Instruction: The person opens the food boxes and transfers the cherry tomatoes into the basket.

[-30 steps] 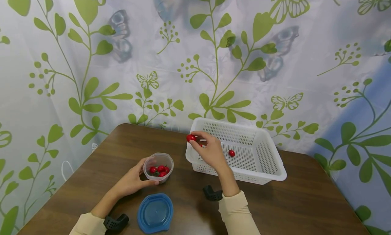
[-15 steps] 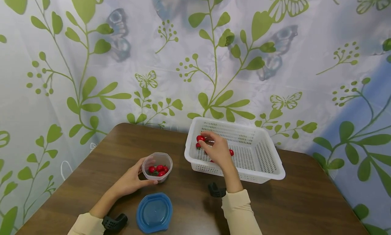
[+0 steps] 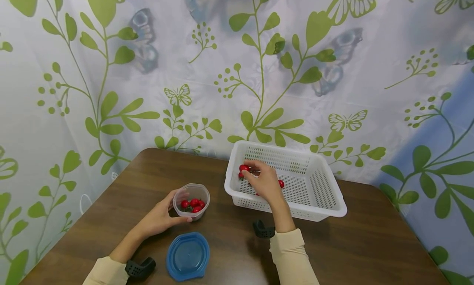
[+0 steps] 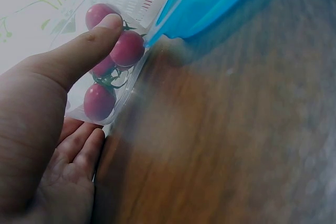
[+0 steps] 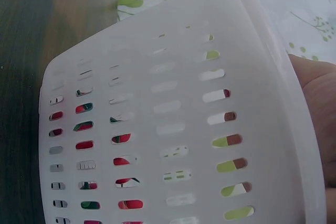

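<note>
My left hand point(image 3: 159, 217) holds a small clear plastic container point(image 3: 185, 189) on the table, thumb at its near side. Several red cherry tomatoes point(image 3: 194, 202) lie inside it, and the left wrist view shows green stems on the tomatoes point(image 4: 100, 100). Inside the left end of a white slotted basket point(image 3: 335, 209), my right hand point(image 3: 266, 183) pinches a cherry tomato point(image 3: 244, 168) between thumb and fingers. Other tomatoes rest on the basket floor, such as one cherry tomato point(image 3: 281, 183), partly behind the hand. In the right wrist view the basket wall point(image 5: 142, 129) hides most of that hand.
A blue lid point(image 3: 188, 256) lies on the brown wooden table point(image 3: 355, 248), just in front of the clear container. Behind the table hangs a white curtain point(image 3: 207, 71) with green leaves and butterflies, close to the basket's far rim.
My right hand has moved right with the cherry tomato, from above the basket's left rim to inside its left end. My left hand stays on the container.
</note>
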The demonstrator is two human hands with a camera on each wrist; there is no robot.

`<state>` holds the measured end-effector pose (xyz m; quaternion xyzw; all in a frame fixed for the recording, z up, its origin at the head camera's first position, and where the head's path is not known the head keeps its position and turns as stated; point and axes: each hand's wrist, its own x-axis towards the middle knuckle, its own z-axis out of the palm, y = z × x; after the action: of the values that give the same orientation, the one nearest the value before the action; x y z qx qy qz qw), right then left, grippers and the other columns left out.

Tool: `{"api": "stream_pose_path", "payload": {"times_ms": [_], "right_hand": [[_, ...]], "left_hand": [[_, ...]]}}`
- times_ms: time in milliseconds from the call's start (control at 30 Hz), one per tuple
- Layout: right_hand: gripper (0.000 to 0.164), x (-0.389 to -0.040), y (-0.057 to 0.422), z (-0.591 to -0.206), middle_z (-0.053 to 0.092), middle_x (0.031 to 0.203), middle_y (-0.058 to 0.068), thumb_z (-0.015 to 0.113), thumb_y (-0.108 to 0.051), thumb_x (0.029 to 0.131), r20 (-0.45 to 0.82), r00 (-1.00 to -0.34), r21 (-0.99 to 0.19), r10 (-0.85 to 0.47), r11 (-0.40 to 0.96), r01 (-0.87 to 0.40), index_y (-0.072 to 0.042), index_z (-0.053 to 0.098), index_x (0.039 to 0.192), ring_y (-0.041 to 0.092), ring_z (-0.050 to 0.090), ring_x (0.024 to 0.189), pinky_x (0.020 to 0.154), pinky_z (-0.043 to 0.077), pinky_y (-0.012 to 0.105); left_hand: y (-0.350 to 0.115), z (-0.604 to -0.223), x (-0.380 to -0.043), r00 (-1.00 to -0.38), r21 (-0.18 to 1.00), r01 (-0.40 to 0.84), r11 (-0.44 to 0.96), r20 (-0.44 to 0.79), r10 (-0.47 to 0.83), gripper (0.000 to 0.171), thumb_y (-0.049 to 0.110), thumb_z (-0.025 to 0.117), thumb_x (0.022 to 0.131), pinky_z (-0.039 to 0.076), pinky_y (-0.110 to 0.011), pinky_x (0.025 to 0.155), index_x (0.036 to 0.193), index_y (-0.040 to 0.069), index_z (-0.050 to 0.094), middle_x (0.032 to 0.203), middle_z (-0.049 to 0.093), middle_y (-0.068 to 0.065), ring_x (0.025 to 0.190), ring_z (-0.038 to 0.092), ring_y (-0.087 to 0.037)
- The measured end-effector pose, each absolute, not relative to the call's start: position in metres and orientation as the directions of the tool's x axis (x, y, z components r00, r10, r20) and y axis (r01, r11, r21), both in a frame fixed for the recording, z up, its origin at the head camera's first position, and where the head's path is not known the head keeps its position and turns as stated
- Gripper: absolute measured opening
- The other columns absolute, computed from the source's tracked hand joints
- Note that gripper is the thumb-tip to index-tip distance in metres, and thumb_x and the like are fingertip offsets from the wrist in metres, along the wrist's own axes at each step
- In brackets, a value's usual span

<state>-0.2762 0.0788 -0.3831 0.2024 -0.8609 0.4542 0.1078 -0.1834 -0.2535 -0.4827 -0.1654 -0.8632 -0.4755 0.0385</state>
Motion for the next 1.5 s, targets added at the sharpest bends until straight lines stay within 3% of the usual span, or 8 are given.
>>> {"api": "stream_pose_path", "payload": {"times_ms": [367, 667, 833, 1133, 1500], "right_hand": [[0.028, -0.274, 0.074, -0.384, 0.074, 0.118, 0.012, 0.075, -0.013, 0.094, 0.436, -0.858, -0.682, -0.272, 0.522, -0.512, -0.004, 0.073, 0.121, 0.027, 0.071, 0.107, 0.101, 0.057, 0.045], [0.028, -0.260, 0.044, -0.379, 0.074, 0.116, 0.012, 0.076, -0.014, 0.095, 0.528, -0.756, -0.609, -0.387, 0.448, -0.655, -0.005, 0.073, 0.121, 0.026, 0.071, 0.106, 0.094, 0.060, 0.043], [0.028, -0.254, 0.027, -0.384, 0.075, 0.118, 0.008, 0.076, -0.015, 0.095, 0.511, -0.729, -0.583, -0.455, 0.439, -0.683, -0.007, 0.072, 0.122, 0.022, 0.071, 0.109, 0.096, 0.060, 0.037], [0.031, -0.240, 0.004, -0.388, 0.074, 0.121, 0.006, 0.076, -0.019, 0.095, 0.461, -0.707, -0.525, -0.536, 0.477, -0.704, -0.009, 0.072, 0.125, 0.021, 0.071, 0.112, 0.096, 0.059, 0.037], [0.033, -0.223, -0.023, -0.395, 0.073, 0.125, 0.004, 0.075, -0.022, 0.096, 0.435, -0.632, -0.374, -0.641, 0.510, -0.775, -0.011, 0.072, 0.126, 0.018, 0.071, 0.114, 0.097, 0.058, 0.030]], "left_hand": [[-0.253, -0.484, -0.184, -0.944, 0.812, 0.315, 0.492, 0.217, 0.247, 0.091, 0.039, 0.087, 0.084, 0.036, -0.058, 0.117, 0.155, 0.013, 0.037, 0.150, 0.056, -0.009, 0.143, 0.049, -0.035], [-0.254, -0.484, -0.185, -0.943, 0.817, 0.321, 0.479, 0.225, 0.247, 0.090, 0.037, 0.087, 0.083, 0.035, -0.059, 0.117, 0.155, 0.013, 0.037, 0.150, 0.057, -0.010, 0.143, 0.048, -0.036], [-0.254, -0.484, -0.185, -0.945, 0.821, 0.313, 0.477, 0.217, 0.245, 0.090, 0.037, 0.087, 0.084, 0.035, -0.060, 0.117, 0.154, 0.014, 0.037, 0.149, 0.057, -0.009, 0.143, 0.049, -0.035], [-0.254, -0.484, -0.184, -0.944, 0.831, 0.310, 0.462, 0.211, 0.253, 0.088, 0.036, 0.087, 0.084, 0.035, -0.061, 0.117, 0.154, 0.015, 0.037, 0.150, 0.056, -0.010, 0.142, 0.049, -0.035], [-0.255, -0.482, -0.183, -0.948, 0.837, 0.296, 0.460, 0.197, 0.252, 0.085, 0.036, 0.086, 0.085, 0.037, -0.061, 0.116, 0.152, 0.014, 0.039, 0.149, 0.056, -0.009, 0.140, 0.052, -0.035]]}}
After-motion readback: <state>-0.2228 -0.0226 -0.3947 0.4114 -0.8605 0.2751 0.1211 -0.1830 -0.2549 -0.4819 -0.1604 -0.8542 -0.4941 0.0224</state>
